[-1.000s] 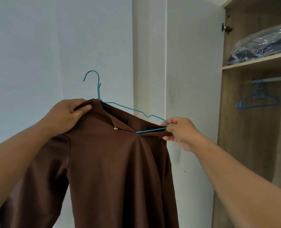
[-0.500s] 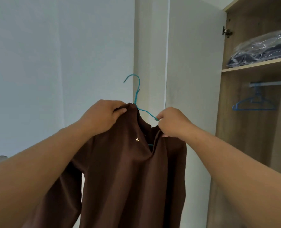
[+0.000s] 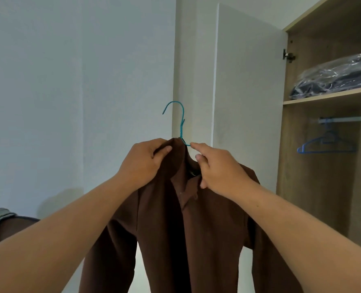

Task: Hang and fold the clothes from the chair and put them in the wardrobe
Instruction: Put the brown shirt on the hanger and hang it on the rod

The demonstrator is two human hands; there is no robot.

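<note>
You held the shirt (image 3: 188,225) up in front of you, left of the open wardrobe (image 3: 315,187), with the teal hanger (image 3: 180,123) already inside it; only the hook and a short bit of wire showed above the collar. Your left hand (image 3: 143,163) pinched the collar just left of the hook, thumb on top, likely to carry the weight and keep the hook upright. Your right hand (image 3: 217,170) had its fingers curled on the collar just right of the hook, index tip at the wire. My read: you were seating the neckline on the hanger so it wouldn't slip off. The rail (image 3: 348,119) sat right of the shirt, well apart, with a blue hanger (image 3: 325,144) on it. Shirt not yet hung. A bagged bundle (image 3: 334,78) lay on the shelf (image 3: 327,96) above the rail.
</note>
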